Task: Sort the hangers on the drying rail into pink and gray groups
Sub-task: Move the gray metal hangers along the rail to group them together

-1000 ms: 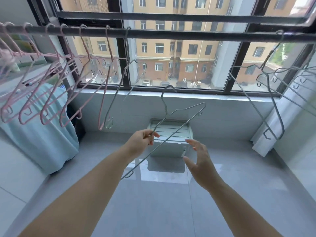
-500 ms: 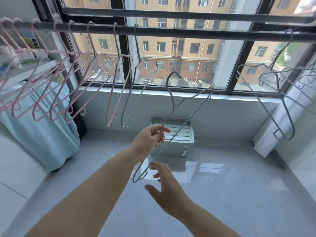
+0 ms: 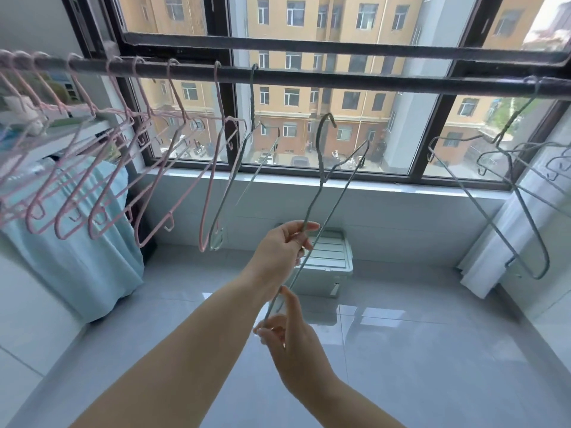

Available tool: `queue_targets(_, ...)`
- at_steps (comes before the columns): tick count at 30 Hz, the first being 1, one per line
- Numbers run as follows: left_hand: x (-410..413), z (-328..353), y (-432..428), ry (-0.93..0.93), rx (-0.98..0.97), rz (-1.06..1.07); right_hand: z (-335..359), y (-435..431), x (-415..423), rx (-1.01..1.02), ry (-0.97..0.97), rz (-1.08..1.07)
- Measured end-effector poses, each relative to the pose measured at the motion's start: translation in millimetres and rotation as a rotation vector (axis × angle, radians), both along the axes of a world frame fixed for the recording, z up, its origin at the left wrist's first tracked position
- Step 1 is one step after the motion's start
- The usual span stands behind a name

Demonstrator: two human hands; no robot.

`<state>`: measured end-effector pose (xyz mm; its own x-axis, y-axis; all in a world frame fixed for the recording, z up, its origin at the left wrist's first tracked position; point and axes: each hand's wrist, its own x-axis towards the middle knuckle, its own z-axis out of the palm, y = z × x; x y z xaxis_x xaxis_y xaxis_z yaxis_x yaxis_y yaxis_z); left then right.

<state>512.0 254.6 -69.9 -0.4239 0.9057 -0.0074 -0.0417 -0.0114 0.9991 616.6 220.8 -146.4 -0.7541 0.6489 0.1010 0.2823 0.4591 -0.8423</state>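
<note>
My left hand and right hand both pinch the gray hanger, hook below the rail; a tilted lift risks snagging its neighbour

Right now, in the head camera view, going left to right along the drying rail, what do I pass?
Pink hangers bunched at the left → one gray hanger on the rail → the gray hanger off the rail, held by the left hand and right hand → gray hangers hung at the right.
</note>
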Motion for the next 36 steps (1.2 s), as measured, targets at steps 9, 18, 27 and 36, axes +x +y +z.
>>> queue_targets(9,-8,55,8,0.348,0.149,-0.010,55,38,-13,0.072,0.144,-0.018)
queue_targets(18,-35,69,22,0.400,0.113,0.023,99,63,-23,-0.139,0.240,0.079)
queue_targets(27,-53,70,35,0.365,0.027,0.074,106,70,-45,-0.248,0.288,0.038)
queue_targets(36,-66,76,40,0.337,-0.030,0.050,114,73,-60,-0.352,0.323,0.024)
